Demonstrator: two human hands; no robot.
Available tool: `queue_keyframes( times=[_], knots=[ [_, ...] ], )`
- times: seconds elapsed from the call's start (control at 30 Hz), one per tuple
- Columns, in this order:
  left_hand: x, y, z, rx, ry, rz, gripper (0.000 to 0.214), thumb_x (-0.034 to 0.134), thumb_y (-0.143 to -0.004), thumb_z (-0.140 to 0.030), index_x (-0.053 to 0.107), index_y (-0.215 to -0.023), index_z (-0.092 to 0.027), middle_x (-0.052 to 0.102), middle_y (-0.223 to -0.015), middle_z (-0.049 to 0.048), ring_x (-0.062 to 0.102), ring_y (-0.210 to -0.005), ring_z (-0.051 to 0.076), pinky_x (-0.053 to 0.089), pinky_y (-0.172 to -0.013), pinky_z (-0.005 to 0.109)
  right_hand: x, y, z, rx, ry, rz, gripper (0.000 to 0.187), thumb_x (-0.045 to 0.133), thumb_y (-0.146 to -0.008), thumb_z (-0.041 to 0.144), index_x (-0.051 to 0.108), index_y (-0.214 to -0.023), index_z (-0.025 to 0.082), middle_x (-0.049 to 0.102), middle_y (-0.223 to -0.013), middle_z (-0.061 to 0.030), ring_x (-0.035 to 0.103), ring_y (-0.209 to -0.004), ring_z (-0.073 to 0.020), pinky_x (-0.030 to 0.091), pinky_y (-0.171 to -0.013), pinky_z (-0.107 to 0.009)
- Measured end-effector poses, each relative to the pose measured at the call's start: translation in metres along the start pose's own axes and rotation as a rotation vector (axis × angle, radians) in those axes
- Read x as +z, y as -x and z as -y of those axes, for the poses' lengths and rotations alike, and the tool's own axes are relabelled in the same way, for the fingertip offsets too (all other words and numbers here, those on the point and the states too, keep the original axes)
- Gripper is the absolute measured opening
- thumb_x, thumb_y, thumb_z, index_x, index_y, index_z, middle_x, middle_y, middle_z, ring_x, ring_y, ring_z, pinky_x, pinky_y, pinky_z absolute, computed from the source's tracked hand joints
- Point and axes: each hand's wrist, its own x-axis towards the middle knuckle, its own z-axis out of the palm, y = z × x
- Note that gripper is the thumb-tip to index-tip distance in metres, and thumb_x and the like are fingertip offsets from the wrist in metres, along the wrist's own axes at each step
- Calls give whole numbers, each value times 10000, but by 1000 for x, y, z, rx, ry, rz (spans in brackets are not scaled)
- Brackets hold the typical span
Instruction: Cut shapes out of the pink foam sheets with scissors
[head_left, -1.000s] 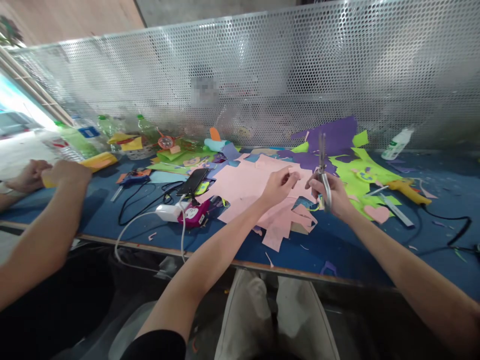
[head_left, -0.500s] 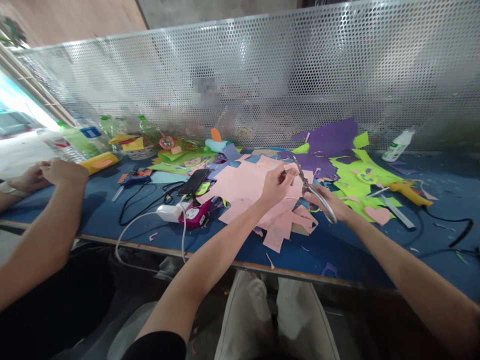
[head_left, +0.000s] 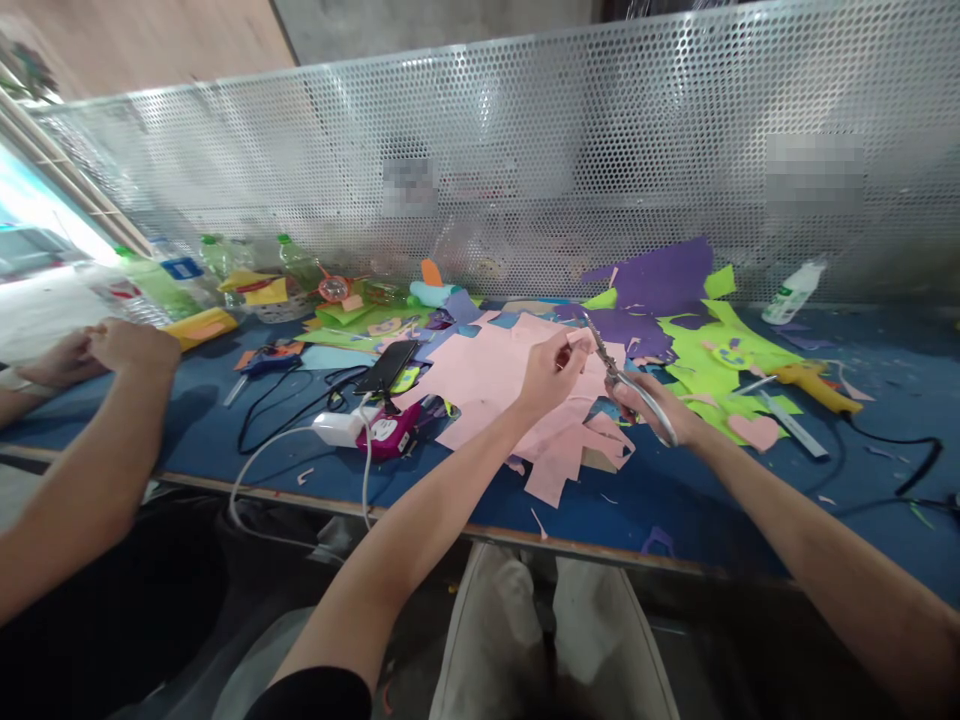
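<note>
My left hand (head_left: 556, 365) pinches a small piece of pink paper (head_left: 580, 337) between thumb and fingers. My right hand (head_left: 654, 403) is closed round the handles of a pair of scissors (head_left: 609, 362), whose blades point up and away beside the pink piece. Whether the blades touch the paper I cannot tell. Beneath both hands lies a pile of larger pink paper sheets (head_left: 480, 375) with cut, jagged edges. A pink paper heart (head_left: 754, 431) rests to the right of my right hand, near green paper (head_left: 686, 350).
A yellow glue gun (head_left: 819, 386), a utility knife (head_left: 796, 425) and a white glue bottle (head_left: 793, 293) are on the right. Purple paper (head_left: 664, 275) leans at the perforated metal panel (head_left: 525, 150). Left are a phone (head_left: 387, 366), a corded magenta box (head_left: 388, 434) and another person's hands (head_left: 135, 345).
The scissor handles have shifted very slightly in my right hand. My left hand keeps its pinch on the pink piece, and everything else stays almost the same.
</note>
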Motion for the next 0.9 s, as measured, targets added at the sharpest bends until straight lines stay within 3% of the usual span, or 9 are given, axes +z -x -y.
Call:
queue_keyframes(
  times=[0.2,0.4,0.57,0.9],
  knots=[
    [-1,-1,-1,5,22,2,412,471,-1016,-519,607,-826,-179,551,-623,-21,489,-551,95,381,-578,249,0,-2,4,25,130,-92,515,545,-843,696,486,-645,224,441,-516,37,393,-478,-117,293,-459,-252],
    [0,1,-2,8,10,45,351,488,-1009,-454,620,-833,-180,568,-613,-25,499,-556,96,393,-593,242,1,-2,3,-22,68,-53,533,485,-856,735,536,-749,215,504,-580,22,455,-516,-136,364,-496,-269],
    [2,3,-2,4,43,43,331,516,-999,-430,608,-803,-179,563,-605,-29,504,-555,93,393,-595,239,3,1,1,22,71,-39,575,410,-869,768,480,-681,228,478,-511,27,460,-446,-132,381,-471,-276],
    [2,3,0,-37,93,122,304,544,-980,-393,648,-802,-169,540,-588,-31,487,-563,97,371,-586,243,-1,-3,2,11,130,-75,524,507,-835,731,519,-709,223,497,-568,21,459,-517,-145,351,-486,-266]
  ],
)
